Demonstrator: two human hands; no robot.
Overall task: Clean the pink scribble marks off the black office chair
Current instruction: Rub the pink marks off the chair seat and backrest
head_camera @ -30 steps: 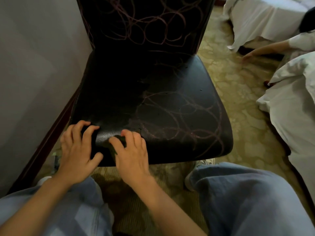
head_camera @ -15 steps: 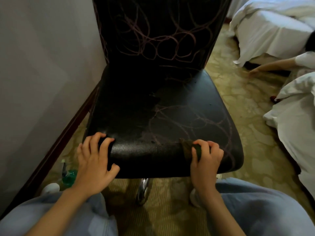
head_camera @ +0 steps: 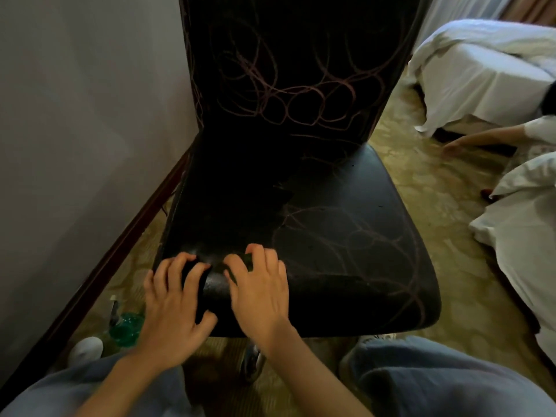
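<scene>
Bracing the black office chair (head_camera: 355, 275) beside the wall (head_camera: 75, 130), my left hand (head_camera: 173, 302) grips its seat's front corner, fingers (head_camera: 176, 267) spread; my right hand (head_camera: 260, 293) curls onto the seat, pinching cloth or not I cannot tell. Padded, slick, probably rolls: that edge suits holding.

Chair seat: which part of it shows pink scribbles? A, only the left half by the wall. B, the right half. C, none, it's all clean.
B: the pink scribbles loop over the right half of the seat; its left half, by the wall, looks dark and unmarked.
</scene>
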